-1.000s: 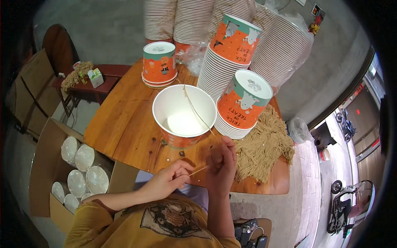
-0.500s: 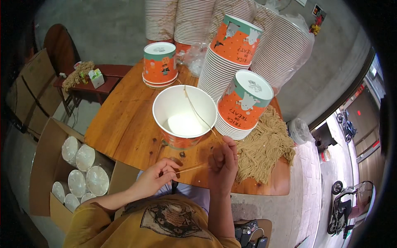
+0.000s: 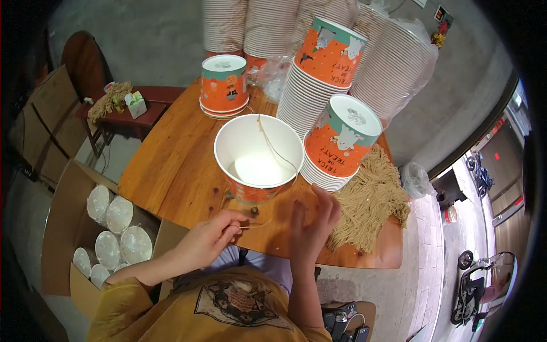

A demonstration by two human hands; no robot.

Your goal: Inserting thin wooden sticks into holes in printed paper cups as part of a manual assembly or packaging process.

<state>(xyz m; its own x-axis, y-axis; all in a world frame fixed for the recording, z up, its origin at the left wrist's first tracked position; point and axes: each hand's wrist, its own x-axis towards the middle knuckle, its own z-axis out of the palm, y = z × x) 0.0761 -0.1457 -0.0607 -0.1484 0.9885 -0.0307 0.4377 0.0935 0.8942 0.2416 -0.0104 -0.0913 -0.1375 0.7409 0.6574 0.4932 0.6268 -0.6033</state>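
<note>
Left grip pinching a cord, right grip spread

I've got that thin tan cord just this side of the bucket (open end up, white inside), which stands on the wooden tabletop. Right one's near the tan heap of strands.

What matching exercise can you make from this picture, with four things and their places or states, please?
1. Left grip
2. Open bucket
3. Large cord bundle
4. Cardboard box

A. By the left side of the table, with wrapped round packs inside
B. Mouth up, white inside
C. Tan, on the table's right side
D. Pinching a thin cord

Pairs: 1-D; 2-B; 3-C; 4-A
</note>
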